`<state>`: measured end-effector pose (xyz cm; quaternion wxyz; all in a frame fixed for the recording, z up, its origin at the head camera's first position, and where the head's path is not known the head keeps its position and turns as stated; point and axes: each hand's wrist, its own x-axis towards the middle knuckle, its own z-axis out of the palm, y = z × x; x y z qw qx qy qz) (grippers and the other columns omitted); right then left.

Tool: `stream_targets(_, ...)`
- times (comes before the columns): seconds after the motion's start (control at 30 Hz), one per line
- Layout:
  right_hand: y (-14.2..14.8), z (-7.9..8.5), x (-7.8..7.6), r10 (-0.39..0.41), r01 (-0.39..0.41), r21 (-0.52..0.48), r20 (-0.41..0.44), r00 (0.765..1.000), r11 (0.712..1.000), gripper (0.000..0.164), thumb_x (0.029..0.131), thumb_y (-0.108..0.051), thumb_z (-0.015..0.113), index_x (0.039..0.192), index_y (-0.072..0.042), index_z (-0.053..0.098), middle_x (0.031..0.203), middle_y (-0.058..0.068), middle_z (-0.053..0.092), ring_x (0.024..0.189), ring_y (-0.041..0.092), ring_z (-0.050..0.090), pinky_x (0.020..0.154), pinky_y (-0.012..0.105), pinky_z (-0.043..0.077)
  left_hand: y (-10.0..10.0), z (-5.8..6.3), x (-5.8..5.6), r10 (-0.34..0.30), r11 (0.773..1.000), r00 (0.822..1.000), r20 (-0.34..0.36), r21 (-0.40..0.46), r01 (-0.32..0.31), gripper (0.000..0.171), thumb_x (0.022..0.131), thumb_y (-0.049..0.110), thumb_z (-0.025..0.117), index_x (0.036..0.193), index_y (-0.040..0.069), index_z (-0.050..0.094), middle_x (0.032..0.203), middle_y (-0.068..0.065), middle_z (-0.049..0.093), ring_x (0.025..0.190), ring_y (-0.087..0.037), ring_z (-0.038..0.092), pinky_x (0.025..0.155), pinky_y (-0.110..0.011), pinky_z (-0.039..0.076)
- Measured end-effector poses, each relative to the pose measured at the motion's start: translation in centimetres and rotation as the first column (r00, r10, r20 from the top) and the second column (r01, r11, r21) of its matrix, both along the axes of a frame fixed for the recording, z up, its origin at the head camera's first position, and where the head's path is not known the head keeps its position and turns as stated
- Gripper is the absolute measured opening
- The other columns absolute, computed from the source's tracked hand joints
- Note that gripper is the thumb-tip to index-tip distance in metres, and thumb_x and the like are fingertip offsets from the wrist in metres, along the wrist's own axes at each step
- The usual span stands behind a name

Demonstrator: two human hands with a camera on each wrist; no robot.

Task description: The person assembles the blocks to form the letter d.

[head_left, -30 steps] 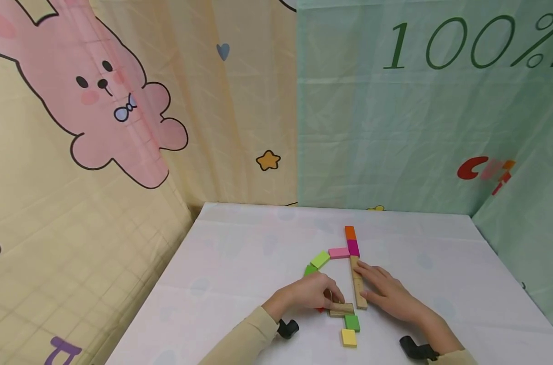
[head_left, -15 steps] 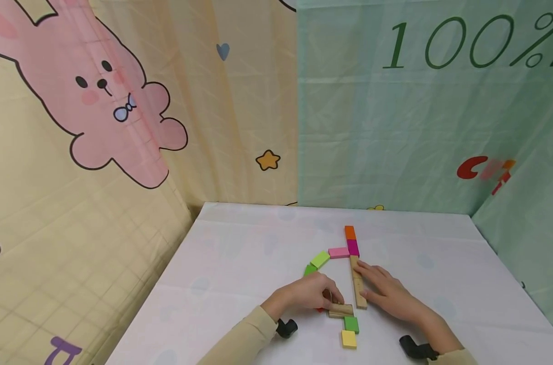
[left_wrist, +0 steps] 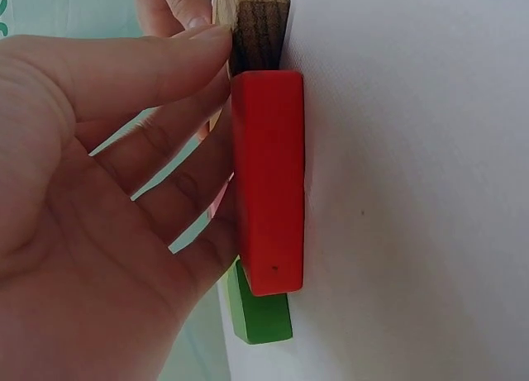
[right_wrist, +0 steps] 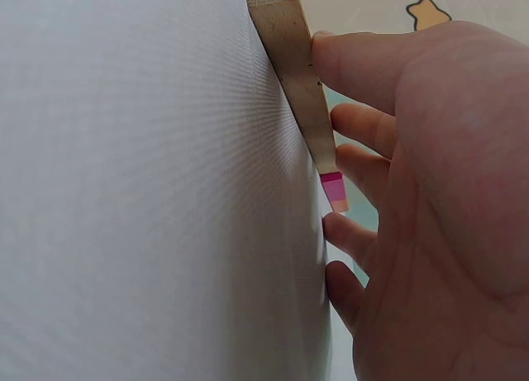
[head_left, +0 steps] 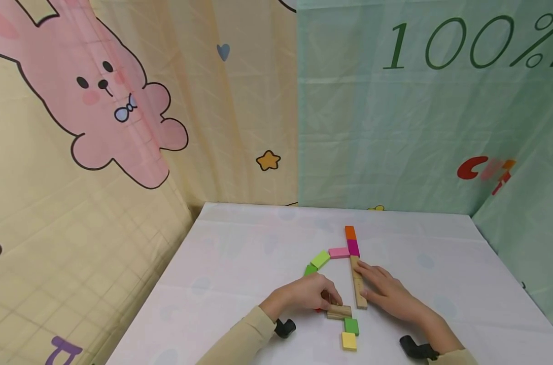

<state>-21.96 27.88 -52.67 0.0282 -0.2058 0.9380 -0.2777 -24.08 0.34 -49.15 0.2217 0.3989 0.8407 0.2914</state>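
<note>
My left hand (head_left: 304,292) pinches a dark-grained wooden block (head_left: 339,312) lying crosswise on the table; in the left wrist view the thumb is at the near end of this block (left_wrist: 260,26). A red block (left_wrist: 273,183) sits right by that end, mostly hidden under the hand in the head view. A green block (head_left: 351,327) and a yellow block (head_left: 349,341) lie just nearer to me. My right hand (head_left: 390,293), fingers extended, rests along the right side of a row of plain wooden blocks (head_left: 359,289); thumb and fingertips touch it.
Beyond the wooden row come a magenta block (head_left: 353,248) and an orange block (head_left: 350,232). A pink block (head_left: 339,253), a lime block (head_left: 320,260) and a green block (head_left: 310,269) curve off to the left. All lie on a white-covered table (head_left: 240,243) backed by printed curtains.
My left hand has shifted the dark-grained block slightly left and toward me. The green and yellow blocks below it have slid a little nearer too. My right hand stays put.
</note>
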Motion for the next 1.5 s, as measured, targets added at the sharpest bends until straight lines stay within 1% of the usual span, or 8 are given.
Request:
stream_targets(0.23, 0.0, 0.1, 0.0, 0.003, -0.003, -0.004, -0.001, 1.000, 1.000, 0.068, 0.098, -0.052, 0.059, 0.157, -0.025, 0.038, 0.162, 0.000, 0.030, 0.143, 0.038, 0.027, 0.099, 0.079, 0.025, -0.2, 0.2, 0.0, -0.016, 1.000, 1.000, -0.002, -0.006, 0.016, 0.022, 0.091, 0.009, 0.075, 0.110, 0.021, 0.078, 0.090, 0.019, 0.066, 0.075, 0.001, 0.056, 0.064, -0.017, 0.051)
stream_targets(0.47, -0.1, 0.1, 0.1, 0.004, -0.004, -0.012, -0.015, 1.000, 1.000, 0.068, 0.097, -0.051, 0.060, 0.156, -0.024, 0.039, 0.162, 0.000, 0.031, 0.142, 0.036, 0.029, 0.099, 0.078, 0.027, -0.4, 0.3, 0.0, -0.013, 1.000, 1.000, 0.008, -0.016, 0.014, 0.023, 0.091, 0.009, 0.075, 0.110, 0.022, 0.079, 0.091, 0.019, 0.065, 0.075, 0.001, 0.056, 0.064, -0.018, 0.051)
stream_targets(0.93, -0.1, 0.2, 0.1, -0.002, 0.002, 0.004, -0.004, 1.000, 1.000, 0.069, 0.097, -0.052, 0.059, 0.157, -0.026, 0.038, 0.163, 0.000, 0.030, 0.143, 0.039, 0.028, 0.099, 0.078, 0.027, -0.4, 0.0, -0.1, -0.013, 1.000, 1.000, 0.006, -0.013, 0.013, 0.022, 0.091, 0.007, 0.074, 0.109, 0.020, 0.079, 0.092, 0.019, 0.066, 0.076, 0.001, 0.057, 0.065, -0.018, 0.051)
stream_targets(1.07, 0.0, 0.2, 0.1, 0.006, -0.006, -0.013, 0.001, 1.000, 1.000, 0.070, 0.097, -0.052, 0.060, 0.157, -0.025, 0.038, 0.163, 0.001, 0.030, 0.143, 0.039, 0.029, 0.100, 0.076, 0.030, -0.5, -0.1, 0.0, -0.004, 1.000, 0.999, -0.032, 0.005, 0.004, 0.026, 0.090, 0.009, 0.076, 0.113, 0.021, 0.078, 0.097, 0.017, 0.064, 0.078, 0.002, 0.057, 0.065, -0.017, 0.051)
stream_targets(1.23, 0.2, 0.2, 0.0, -0.007, 0.009, -0.051, 0.033, 0.999, 0.999, 0.074, 0.096, -0.052, 0.061, 0.159, -0.024, 0.034, 0.164, 0.006, 0.027, 0.147, 0.039, 0.026, 0.106, 0.070, 0.029, -1.2, 0.3, -0.1, 0.038, 0.998, 0.992, -0.117, 0.061, -0.031, 0.028, 0.091, 0.011, 0.075, 0.117, 0.022, 0.076, 0.109, 0.016, 0.064, 0.095, 0.001, 0.059, 0.078, -0.017, 0.049)
stream_targets(1.33, 0.1, 0.7, 0.0, -0.020, 0.022, -0.071, 0.038, 0.999, 0.997, 0.074, 0.096, -0.050, 0.064, 0.159, -0.025, 0.033, 0.163, 0.008, 0.027, 0.147, 0.040, 0.025, 0.106, 0.069, 0.030, -1.7, 0.7, -0.3, 0.081, 0.993, 0.983, -0.165, 0.097, -0.065, 0.027, 0.093, 0.012, 0.072, 0.118, 0.023, 0.075, 0.117, 0.018, 0.062, 0.107, -0.003, 0.058, 0.088, -0.021, 0.048)
stream_targets(1.43, -0.3, 1.4, 0.1, -0.020, 0.021, -0.076, 0.020, 1.000, 0.997, 0.071, 0.096, -0.045, 0.066, 0.157, -0.022, 0.036, 0.161, 0.011, 0.031, 0.146, 0.042, 0.028, 0.104, 0.069, 0.033, -2.5, 0.9, -0.4, 0.138, 0.986, 0.972, -0.188, 0.123, -0.116, 0.028, 0.095, 0.015, 0.070, 0.121, 0.023, 0.074, 0.123, 0.018, 0.060, 0.116, -0.005, 0.055, 0.096, -0.026, 0.047)
stream_targets(1.5, -0.7, 1.8, 0.4, -0.029, 0.029, -0.070, 0.010, 1.000, 0.997, 0.069, 0.096, -0.042, 0.067, 0.156, -0.021, 0.039, 0.159, 0.011, 0.036, 0.144, 0.041, 0.032, 0.103, 0.068, 0.035, -3.0, 0.7, -0.4, 0.195, 0.976, 0.964, -0.183, 0.132, -0.173, 0.029, 0.096, 0.018, 0.069, 0.124, 0.024, 0.072, 0.128, 0.017, 0.059, 0.121, -0.005, 0.052, 0.099, -0.029, 0.046)
